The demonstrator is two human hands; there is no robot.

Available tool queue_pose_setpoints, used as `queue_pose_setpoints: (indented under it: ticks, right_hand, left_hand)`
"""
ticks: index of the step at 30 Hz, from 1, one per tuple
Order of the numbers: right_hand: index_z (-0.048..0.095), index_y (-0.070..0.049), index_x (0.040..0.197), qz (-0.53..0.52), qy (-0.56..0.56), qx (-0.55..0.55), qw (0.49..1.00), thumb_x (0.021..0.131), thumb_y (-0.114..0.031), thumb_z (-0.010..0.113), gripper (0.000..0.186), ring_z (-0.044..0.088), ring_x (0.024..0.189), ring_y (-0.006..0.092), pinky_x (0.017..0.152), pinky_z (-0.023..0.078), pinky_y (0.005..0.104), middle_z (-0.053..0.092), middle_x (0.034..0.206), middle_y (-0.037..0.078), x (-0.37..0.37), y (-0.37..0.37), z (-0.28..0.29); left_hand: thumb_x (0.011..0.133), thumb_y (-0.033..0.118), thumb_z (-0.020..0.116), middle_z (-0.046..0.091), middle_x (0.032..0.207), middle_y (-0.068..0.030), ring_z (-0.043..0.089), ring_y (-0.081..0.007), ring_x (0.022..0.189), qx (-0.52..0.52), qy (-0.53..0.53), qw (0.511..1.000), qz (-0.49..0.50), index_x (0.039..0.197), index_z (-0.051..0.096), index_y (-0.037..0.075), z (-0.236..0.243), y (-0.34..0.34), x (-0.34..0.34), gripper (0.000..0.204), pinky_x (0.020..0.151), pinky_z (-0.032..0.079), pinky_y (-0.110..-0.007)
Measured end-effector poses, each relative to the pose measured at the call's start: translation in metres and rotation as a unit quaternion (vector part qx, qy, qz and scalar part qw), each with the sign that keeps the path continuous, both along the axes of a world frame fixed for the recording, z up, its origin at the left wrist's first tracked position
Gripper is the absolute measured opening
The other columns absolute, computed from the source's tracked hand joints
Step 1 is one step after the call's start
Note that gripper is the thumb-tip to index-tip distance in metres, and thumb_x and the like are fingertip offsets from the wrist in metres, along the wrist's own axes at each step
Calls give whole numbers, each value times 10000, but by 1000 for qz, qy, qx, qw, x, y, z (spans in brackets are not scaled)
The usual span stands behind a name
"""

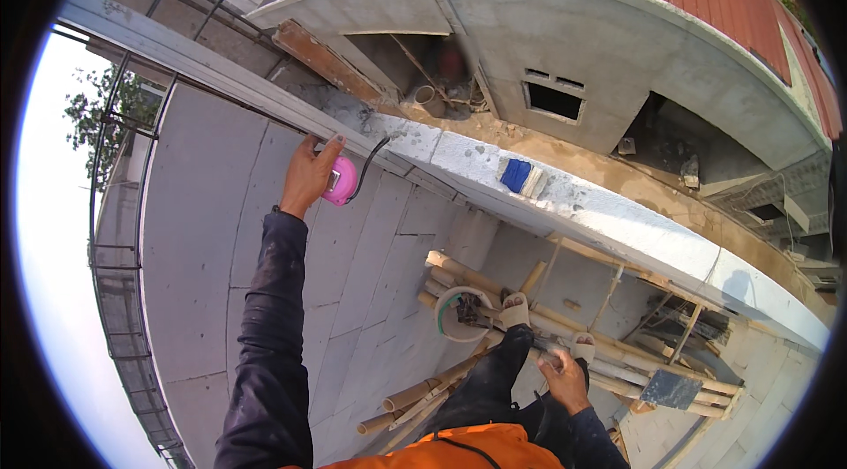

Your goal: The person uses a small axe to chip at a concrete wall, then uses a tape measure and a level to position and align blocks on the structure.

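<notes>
Left fingers half-curled, hold pink round plastic tape measure, 11 o'clk; prob. light, stiff, I'd pinch rim. R. hand: can't tell.

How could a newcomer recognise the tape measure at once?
Find the grey block wall at left, then follow the dark sleeve upward to the left hand. It holds the tape measure, rounded, with a black strap; its bright pink casing stands out against that grey wall.

Got two hands, just one pink tape measure, two pale sandals with one bucket right by them, one dark flat board, and a single blue-and-cream bundle, can't tell what exactly.
</notes>
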State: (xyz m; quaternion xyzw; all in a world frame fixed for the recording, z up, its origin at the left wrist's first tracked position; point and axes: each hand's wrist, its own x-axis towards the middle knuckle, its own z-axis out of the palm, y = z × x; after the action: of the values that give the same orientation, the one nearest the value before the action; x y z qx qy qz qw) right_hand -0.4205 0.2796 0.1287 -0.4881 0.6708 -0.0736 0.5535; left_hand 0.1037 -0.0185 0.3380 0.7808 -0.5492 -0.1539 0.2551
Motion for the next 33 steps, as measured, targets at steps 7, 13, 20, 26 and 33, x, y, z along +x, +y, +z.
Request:
queue_pose_setpoints:
  ticks: [7,13,20,26,33]
  right_hand:
    - [698,-52,1329,-6,-17,-23,1000,943,-400,784,527,747,925,290,853,577,413,774,1009,136,-4,-1,-3]
    - [679,-56,1377,-23,-199,-71,977,1007,-343,758,475,726,964,186,875,578,342,769,1048,87,53,-76,85]
    - [364,-65,1652,6,-405,25,914,1023,-513,718,851,698,1141,273,824,630,343,616,1409,171,139,-101,142]
    - [566,-47,1408,-128,-488,200,840,1051,-456,670,553,734,880,186,619,654,344,679,1177,97,101,-93,130]
    - [633,-113,1298,-129,-564,315,752,1115,-501,526,442,708,886,180,685,621,347,700,1099,45,89,-61,156]
  left_hand:
    - [1006,510,670,745,1050,-217,709,-255,930,20,-14,1000,-2,1250,673,-107,10,9,8,663,873,551,-379]
    - [1082,479,577,590,852,13,503,-82,731,128,211,965,85,1077,745,53,-13,90,-52,458,675,437,-270]
    - [1130,527,516,651,1183,-62,596,-140,1088,167,590,771,171,1316,639,41,-67,229,-190,535,980,509,-320]
    - [1029,578,653,515,1512,-149,555,-280,1344,192,488,849,-68,1631,420,92,3,270,-210,808,1103,500,-459]
    - [793,585,894,401,1638,-195,460,-427,1438,-61,133,964,-221,1612,450,142,9,302,-257,1031,1167,447,-536]
